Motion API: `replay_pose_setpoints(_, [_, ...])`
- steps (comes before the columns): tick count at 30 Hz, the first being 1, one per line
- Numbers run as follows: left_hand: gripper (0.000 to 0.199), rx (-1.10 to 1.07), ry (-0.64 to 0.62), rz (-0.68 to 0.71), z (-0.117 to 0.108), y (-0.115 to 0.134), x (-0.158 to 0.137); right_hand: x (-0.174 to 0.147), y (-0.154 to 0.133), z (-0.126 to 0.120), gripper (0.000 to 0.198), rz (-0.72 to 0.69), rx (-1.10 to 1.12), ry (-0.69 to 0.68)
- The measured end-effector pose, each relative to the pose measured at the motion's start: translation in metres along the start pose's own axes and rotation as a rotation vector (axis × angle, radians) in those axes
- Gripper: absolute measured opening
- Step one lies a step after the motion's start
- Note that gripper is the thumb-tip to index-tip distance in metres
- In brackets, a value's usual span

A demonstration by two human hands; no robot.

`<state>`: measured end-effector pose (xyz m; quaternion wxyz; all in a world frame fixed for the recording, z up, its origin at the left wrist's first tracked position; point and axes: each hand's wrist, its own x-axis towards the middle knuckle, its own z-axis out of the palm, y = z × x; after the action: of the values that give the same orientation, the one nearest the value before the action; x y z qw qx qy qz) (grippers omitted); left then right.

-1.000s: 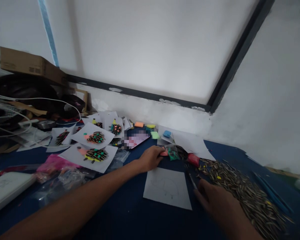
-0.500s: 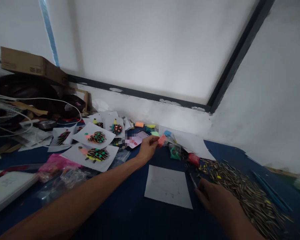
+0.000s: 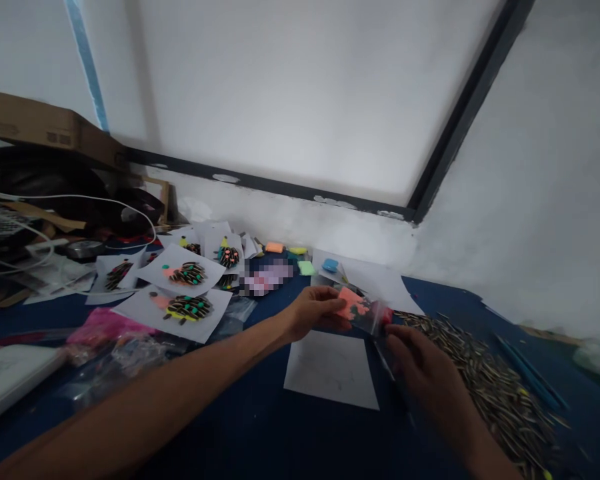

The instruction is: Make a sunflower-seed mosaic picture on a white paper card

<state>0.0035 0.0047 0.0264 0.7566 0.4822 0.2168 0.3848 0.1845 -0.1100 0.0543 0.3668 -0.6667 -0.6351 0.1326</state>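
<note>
Over the sheet of paper [image 3: 330,370] with a faint pencil drawing, my left hand [image 3: 313,310] grips a small clear zip bag [image 3: 364,315] with coral-coloured modelling clay in it. The fingers of my right hand [image 3: 423,363] are closed at the bag's right end, on or very near its zip edge. A thin pen-like tool [image 3: 384,360] lies below, between the paper and my right hand. Just behind the bag, a red packet [image 3: 387,315] is partly hidden. To the right spreads a heap of striped sunflower seeds [image 3: 500,393].
Finished-looking hedgehog pictures [image 3: 189,308] of seeds and clay lie on white sheets at left. Blue clay [image 3: 330,265], green clay [image 3: 307,268] and orange clay [image 3: 275,247] sit at the back. Also about are a blurred phone [image 3: 267,277], a white box [image 3: 23,373] and blue sticks [image 3: 530,370].
My left hand has brought the bag of coral clay nearer and to the right, above the paper. My right hand has moved up from beside the pen-like tool to the bag's end.
</note>
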Motion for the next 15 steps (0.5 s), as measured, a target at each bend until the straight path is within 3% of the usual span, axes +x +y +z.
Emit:
replay_pose_setpoints(7, [0.037, 0.165, -0.162, 0.012, 0.015, 0.002, -0.011, 0.002, -0.003, 0.0, 0.045, 0.118, 0.207, -0.129])
replay_pose_setpoints(15, [0.035, 0.271, -0.131, -0.004, 0.019, 0.004, -0.013, 0.003, -0.003, 0.001, 0.043, 0.132, 0.236, -0.128])
